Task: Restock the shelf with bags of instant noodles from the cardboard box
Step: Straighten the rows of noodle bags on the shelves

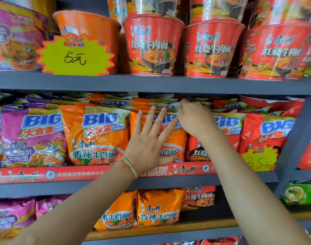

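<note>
Left hand (147, 145) flat, fingers spread, on orange noodle bag (170, 138); right hand (195, 117) just above, pinching its top edge; probably light, crinkly, crushable.

The left hand (151, 138) lies flat against the front of a noodle bag (170, 138) on the middle shelf (239, 179), with more bags in rows to its left and right. Just right of it, the right hand (195, 119) reaches over the bag tops. Noodle bowls (153, 45) stand on the shelf above both hands, and further bags sit on the shelf below them.
</note>
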Available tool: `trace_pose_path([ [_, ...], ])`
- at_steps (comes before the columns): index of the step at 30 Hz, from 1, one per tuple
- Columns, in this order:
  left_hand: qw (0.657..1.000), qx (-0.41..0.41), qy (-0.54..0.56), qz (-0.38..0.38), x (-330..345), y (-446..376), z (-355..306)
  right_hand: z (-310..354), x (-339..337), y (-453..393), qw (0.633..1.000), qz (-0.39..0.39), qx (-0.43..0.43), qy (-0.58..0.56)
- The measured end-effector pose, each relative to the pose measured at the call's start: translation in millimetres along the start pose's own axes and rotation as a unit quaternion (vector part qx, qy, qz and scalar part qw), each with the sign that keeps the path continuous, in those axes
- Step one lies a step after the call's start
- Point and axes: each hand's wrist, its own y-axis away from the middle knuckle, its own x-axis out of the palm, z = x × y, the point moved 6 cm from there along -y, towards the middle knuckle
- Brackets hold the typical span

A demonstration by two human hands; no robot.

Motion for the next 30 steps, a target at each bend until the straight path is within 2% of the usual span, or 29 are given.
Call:
trace_pose_path([
  [4, 1.0, -0.005, -0.004, -0.003, 1.9, 0.2, -0.9, 1.9, -6.4, 10.6, 0.997, -0.068, -0.027, 0.032],
  [9, 1.0, -0.028, -0.004, -0.007, 1.1, -0.3, -6.2, 12.6, -2.5, 19.9, 0.996, -0.039, -0.018, 0.073],
  [11, 0.999, -0.034, -0.003, -0.013, 0.8, 0.5, -7.8, 12.9, -5.1, 20.7, 0.996, -0.05, -0.011, 0.071],
  [14, 0.999, -0.039, 0.003, -0.023, 1.0, 1.3, -9.4, 23.0, -7.0, 23.7, 0.994, -0.071, -0.061, 0.056],
  [16, 0.999, -0.038, 0.004, -0.029, 1.8, 1.5, -10.2, 26.7, -2.2, 25.8, 0.996, -0.041, -0.069, 0.033],
  [20, 0.999, -0.036, 0.003, -0.032, 1.9, 1.2, -11.5, 19.1, 4.4, 18.3, 0.999, 0.011, -0.029, -0.02],
  [27, 0.999, -0.035, 0.006, -0.034, 1.4, -0.4, -16.4, 17.8, -2.7, 14.0, 0.971, 0.066, -0.062, -0.222],
  [28, 0.999, -0.029, 0.004, -0.032, 2.7, -1.0, -17.5, 10.9, -4.2, 13.6, 0.964, 0.066, -0.05, -0.252],
  [30, 0.999, -0.017, 0.003, -0.03, 5.1, -2.9, -20.0, -5.7, -11.2, 11.6, 0.966, 0.005, -0.028, -0.257],
])
